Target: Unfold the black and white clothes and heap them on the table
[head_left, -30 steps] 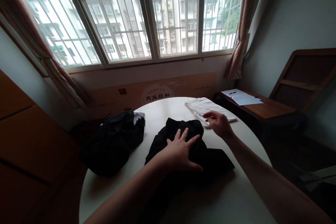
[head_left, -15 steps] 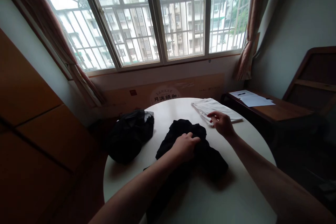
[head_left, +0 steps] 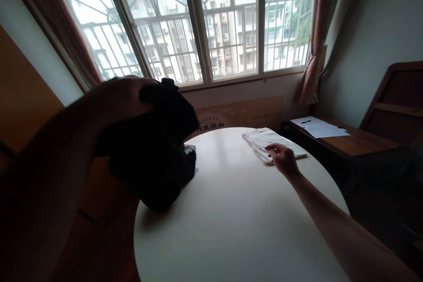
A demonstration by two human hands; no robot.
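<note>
In the dim left side, my left hand (head_left: 132, 92) is closed on a crumpled black garment (head_left: 172, 110), raised above the table. The garment hangs in front of a black heap (head_left: 161, 185) at the table's left edge, partly hiding it. The two dark shapes merge, so whether they touch is hard to tell. My right hand (head_left: 283, 159) hovers at or just above the near edge of a folded white garment (head_left: 261, 136). Its fingers are loosely bent and apart, holding nothing that I can see.
The round white table (head_left: 238, 216) stands before a barred window (head_left: 231, 31). A low wooden table (head_left: 366, 143) at right bears white papers (head_left: 325, 130) and a pen. Beyond it leans a wooden-framed chair back (head_left: 396, 101). An orange-brown cabinet (head_left: 26, 79) stands left.
My left hand has lifted the black garment off the middle of the table and carried it left, over the black heap. My right hand has barely moved.
</note>
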